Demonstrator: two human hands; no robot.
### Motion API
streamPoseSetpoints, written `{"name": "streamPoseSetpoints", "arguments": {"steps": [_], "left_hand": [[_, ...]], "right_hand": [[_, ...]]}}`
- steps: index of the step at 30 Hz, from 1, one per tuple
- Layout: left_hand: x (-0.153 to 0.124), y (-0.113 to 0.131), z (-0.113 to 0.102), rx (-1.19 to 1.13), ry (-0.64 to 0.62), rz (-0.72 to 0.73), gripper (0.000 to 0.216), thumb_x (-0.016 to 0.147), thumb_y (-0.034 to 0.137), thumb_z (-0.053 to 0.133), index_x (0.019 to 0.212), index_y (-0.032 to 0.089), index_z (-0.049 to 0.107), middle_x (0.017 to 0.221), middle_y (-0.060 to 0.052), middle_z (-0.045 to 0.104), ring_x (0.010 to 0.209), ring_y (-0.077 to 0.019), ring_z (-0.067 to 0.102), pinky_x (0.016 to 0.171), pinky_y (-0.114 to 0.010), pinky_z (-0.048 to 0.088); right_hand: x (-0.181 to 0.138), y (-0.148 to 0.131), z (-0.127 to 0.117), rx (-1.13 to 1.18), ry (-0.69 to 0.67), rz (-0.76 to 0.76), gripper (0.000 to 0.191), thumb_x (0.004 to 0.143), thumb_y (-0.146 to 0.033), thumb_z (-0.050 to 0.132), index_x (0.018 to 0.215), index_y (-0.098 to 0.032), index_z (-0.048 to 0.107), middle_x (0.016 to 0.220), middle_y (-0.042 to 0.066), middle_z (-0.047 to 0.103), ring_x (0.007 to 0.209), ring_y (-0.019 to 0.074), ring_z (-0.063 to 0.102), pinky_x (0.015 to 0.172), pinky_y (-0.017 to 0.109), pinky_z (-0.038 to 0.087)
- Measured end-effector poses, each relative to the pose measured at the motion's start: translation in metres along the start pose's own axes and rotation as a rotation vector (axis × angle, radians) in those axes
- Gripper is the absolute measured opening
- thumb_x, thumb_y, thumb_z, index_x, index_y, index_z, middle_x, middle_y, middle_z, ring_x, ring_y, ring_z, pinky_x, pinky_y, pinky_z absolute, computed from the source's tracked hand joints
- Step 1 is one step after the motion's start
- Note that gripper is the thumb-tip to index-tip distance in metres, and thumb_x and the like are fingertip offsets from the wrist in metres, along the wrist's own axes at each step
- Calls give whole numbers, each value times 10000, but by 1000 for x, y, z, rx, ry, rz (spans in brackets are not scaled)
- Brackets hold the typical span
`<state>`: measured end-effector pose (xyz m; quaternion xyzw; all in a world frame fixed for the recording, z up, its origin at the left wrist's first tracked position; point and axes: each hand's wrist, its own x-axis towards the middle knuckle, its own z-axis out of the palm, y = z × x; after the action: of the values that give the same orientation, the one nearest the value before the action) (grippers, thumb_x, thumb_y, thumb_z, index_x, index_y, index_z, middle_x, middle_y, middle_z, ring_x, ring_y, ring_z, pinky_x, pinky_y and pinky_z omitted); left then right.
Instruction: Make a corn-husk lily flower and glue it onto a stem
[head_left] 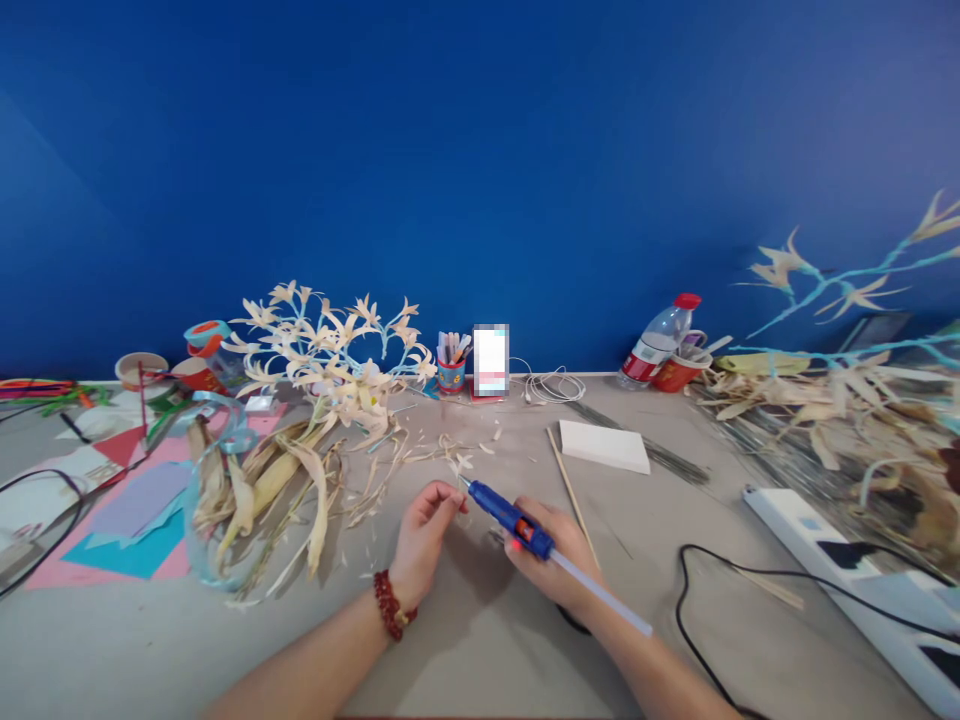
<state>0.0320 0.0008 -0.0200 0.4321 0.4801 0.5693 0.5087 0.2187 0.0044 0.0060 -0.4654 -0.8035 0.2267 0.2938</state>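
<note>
My right hand (pixel 551 555) grips a blue hot glue gun (pixel 504 508), with a long translucent glue stick (pixel 600 593) poking out of its back. The gun's nozzle points at the fingertips of my left hand (pixel 427 535), which are pinched together. What they hold is too small to make out. Just beyond the nozzle shows a small pale petal-like piece (pixel 463 462); whether it is held or lies on the table cannot be told. A red bead bracelet (pixel 391 605) circles my left wrist.
Dried corn husks (pixel 277 490) and pale husk flowers on blue stems (pixel 337 345) are at left. A phone (pixel 491 360) stands by a pen cup (pixel 451 375). On the right are a white block (pixel 604 446), a tilted bottle (pixel 656 345), wires (pixel 637 442) and a power strip (pixel 832 590) with a black cord (pixel 686 600).
</note>
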Motion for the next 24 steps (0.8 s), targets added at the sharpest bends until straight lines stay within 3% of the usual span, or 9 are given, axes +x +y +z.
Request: {"name": "streamPoseSetpoints", "arguments": {"steps": [24], "left_hand": [[0, 2, 1, -27, 18, -7, 208, 806, 365, 609, 713, 180, 625, 712, -15, 614, 707, -161, 526, 722, -265, 393]], "right_hand": [[-2, 1, 2, -47, -14, -3, 174, 765, -299, 497, 674, -227, 367, 587, -25, 492, 535, 147, 507, 518, 225, 340]]}}
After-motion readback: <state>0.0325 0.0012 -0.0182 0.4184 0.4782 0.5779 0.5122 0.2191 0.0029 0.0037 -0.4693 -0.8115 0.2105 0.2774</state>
